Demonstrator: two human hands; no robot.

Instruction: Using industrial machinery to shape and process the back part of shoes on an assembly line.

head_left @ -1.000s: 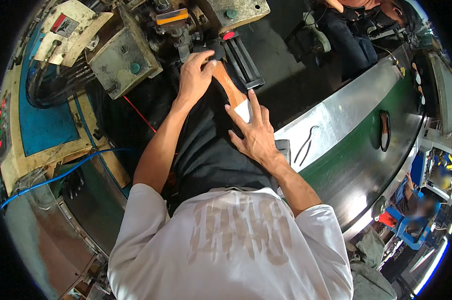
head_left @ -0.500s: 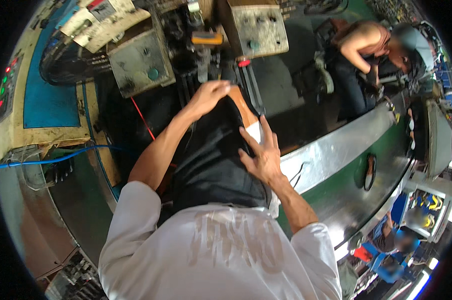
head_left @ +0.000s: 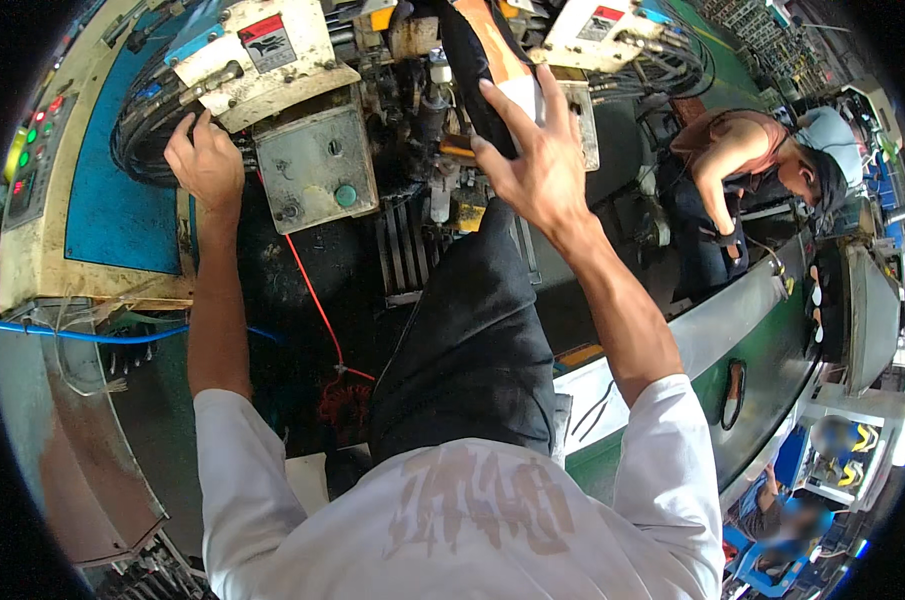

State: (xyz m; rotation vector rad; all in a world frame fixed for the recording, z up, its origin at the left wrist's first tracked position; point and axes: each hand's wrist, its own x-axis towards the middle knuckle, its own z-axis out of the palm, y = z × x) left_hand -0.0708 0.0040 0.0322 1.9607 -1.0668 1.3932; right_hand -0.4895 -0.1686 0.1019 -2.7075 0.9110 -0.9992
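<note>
My right hand (head_left: 542,165) grips the heel end of a black shoe (head_left: 493,72) with an orange-tan and white bottom or inside; I cannot tell which. Thumb and fingers are spread across the heel. The far end of the shoe reaches in among the parts of a machine (head_left: 442,140) and is cut off by the upper edge. Off to the left, my left hand (head_left: 208,165) holds nothing, its fingers bent and apart. It is beside a cream machine head (head_left: 262,65) and a bundle of black hoses (head_left: 137,140).
A grey control box (head_left: 317,165) with a green button stands ahead. To the left is a panel with lit buttons (head_left: 37,160). A conveyor belt (head_left: 772,350) on the right carries another shoe (head_left: 734,393). A co-worker (head_left: 732,170) sits at the far right.
My left hand has let go of the shoe's far end and moved left to the machine head. My right hand has carried the shoe forward into the machine. The view has shifted.
</note>
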